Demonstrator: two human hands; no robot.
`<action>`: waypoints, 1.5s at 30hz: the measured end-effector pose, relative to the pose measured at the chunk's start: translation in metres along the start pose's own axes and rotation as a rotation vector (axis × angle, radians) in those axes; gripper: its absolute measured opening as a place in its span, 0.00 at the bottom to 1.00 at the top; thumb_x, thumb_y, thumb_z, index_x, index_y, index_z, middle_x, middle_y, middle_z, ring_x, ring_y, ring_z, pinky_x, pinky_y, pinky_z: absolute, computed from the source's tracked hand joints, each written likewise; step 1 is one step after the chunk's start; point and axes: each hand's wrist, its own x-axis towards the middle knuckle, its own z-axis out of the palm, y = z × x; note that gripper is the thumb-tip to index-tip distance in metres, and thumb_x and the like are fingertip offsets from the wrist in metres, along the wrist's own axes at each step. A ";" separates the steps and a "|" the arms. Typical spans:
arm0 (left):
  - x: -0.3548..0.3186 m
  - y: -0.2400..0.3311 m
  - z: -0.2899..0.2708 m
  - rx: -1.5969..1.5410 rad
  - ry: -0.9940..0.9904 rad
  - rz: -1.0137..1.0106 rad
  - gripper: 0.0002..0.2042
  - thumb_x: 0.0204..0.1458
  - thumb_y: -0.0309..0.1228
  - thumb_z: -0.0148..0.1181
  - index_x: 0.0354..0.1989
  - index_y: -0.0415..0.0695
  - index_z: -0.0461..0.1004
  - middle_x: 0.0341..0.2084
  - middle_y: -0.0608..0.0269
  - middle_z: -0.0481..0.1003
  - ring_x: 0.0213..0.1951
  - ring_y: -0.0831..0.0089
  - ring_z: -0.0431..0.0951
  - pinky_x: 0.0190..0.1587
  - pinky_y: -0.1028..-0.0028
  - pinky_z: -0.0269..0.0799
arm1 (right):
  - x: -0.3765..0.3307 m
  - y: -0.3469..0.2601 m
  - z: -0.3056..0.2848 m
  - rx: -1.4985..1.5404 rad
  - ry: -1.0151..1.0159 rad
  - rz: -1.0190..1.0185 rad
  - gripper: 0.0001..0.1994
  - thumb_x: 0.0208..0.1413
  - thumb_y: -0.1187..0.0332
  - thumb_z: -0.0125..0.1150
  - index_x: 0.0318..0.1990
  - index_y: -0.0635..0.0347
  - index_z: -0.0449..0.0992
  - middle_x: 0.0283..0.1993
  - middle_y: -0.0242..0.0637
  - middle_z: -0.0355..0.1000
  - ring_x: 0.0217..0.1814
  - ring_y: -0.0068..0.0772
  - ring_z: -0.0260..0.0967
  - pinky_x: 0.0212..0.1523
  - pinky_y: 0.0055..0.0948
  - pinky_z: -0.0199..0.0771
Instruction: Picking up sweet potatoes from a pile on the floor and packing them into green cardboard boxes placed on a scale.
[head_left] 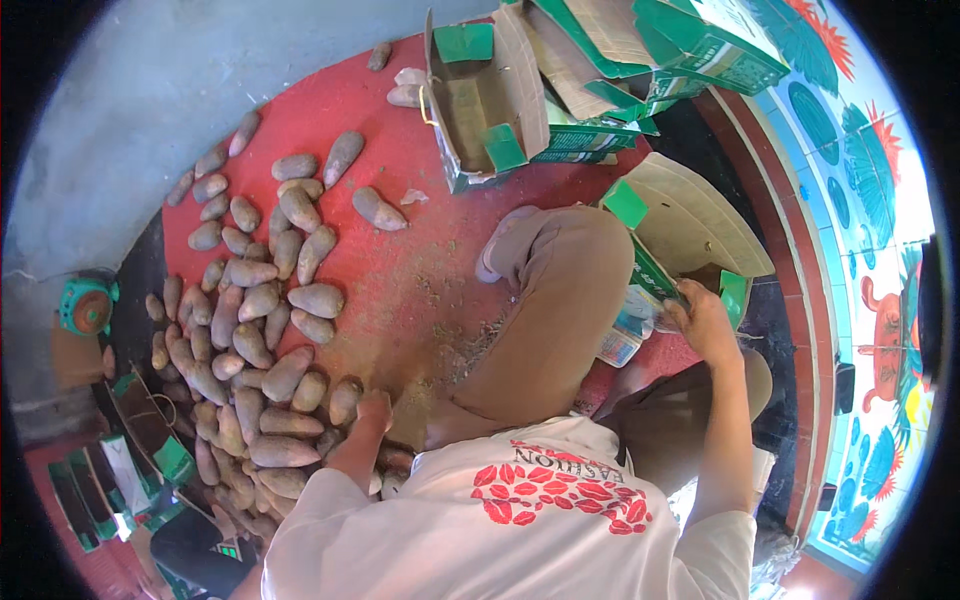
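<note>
Brown tubers that look like sweet potatoes lie heaped on the red floor to my left. My left hand is low at the heap's right edge, beside a rounded tuber. Its fingers are foreshortened and mostly hidden, so whether it grips one does not show. On the right, an open green cardboard box stands by my knee, its brown flap folded outward. My right hand holds the near edge of that box, fingers bent over the rim. Most of the box's inside is out of sight.
More open green boxes stand at the far side. Several cartons and a round green device are at the left. My bent leg lies between heap and box. A tiled, painted wall bounds the right.
</note>
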 end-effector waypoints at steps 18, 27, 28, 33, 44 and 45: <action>-0.073 0.080 -0.327 -0.570 1.010 0.246 0.25 0.35 0.27 0.70 0.42 0.38 0.64 0.35 0.54 0.68 0.37 0.64 0.69 0.42 0.69 0.66 | -0.035 0.053 -0.014 0.293 0.416 -0.025 0.10 0.52 0.69 0.59 0.39 0.65 0.74 0.38 0.47 0.72 0.43 0.50 0.69 0.42 0.40 0.69; -0.145 0.211 -0.451 -1.008 1.096 0.864 0.22 0.39 0.18 0.66 0.44 0.40 0.65 0.39 0.61 0.67 0.42 0.72 0.69 0.47 0.73 0.66 | -0.047 0.075 -0.011 0.379 0.746 0.062 0.08 0.53 0.69 0.58 0.38 0.64 0.75 0.37 0.46 0.73 0.41 0.49 0.70 0.40 0.39 0.70; -0.146 0.229 -0.456 -1.001 1.094 0.871 0.22 0.39 0.18 0.66 0.44 0.40 0.65 0.39 0.61 0.67 0.42 0.72 0.69 0.47 0.73 0.66 | -0.047 0.078 -0.010 0.422 0.775 0.079 0.08 0.53 0.69 0.58 0.37 0.64 0.75 0.37 0.46 0.73 0.40 0.49 0.70 0.40 0.39 0.70; -0.138 0.315 -0.462 -0.499 0.933 0.944 0.21 0.37 0.24 0.68 0.42 0.40 0.68 0.34 0.60 0.70 0.39 0.68 0.73 0.42 0.71 0.69 | -0.047 0.095 -0.002 0.423 0.774 0.127 0.08 0.53 0.68 0.58 0.36 0.64 0.75 0.35 0.45 0.73 0.39 0.48 0.70 0.39 0.39 0.70; -0.078 0.407 -0.444 -0.274 0.629 1.102 0.20 0.38 0.28 0.67 0.40 0.40 0.66 0.35 0.50 0.71 0.37 0.54 0.74 0.39 0.64 0.70 | -0.045 0.099 0.002 0.438 0.724 0.132 0.07 0.51 0.68 0.59 0.33 0.63 0.75 0.32 0.42 0.73 0.36 0.47 0.70 0.37 0.39 0.70; -0.070 0.406 -0.443 -0.347 0.591 1.101 0.20 0.38 0.27 0.67 0.41 0.40 0.66 0.35 0.51 0.72 0.37 0.56 0.75 0.39 0.64 0.70 | -0.044 0.099 0.000 0.439 0.717 0.131 0.07 0.51 0.69 0.59 0.33 0.63 0.75 0.32 0.42 0.73 0.36 0.47 0.70 0.37 0.39 0.70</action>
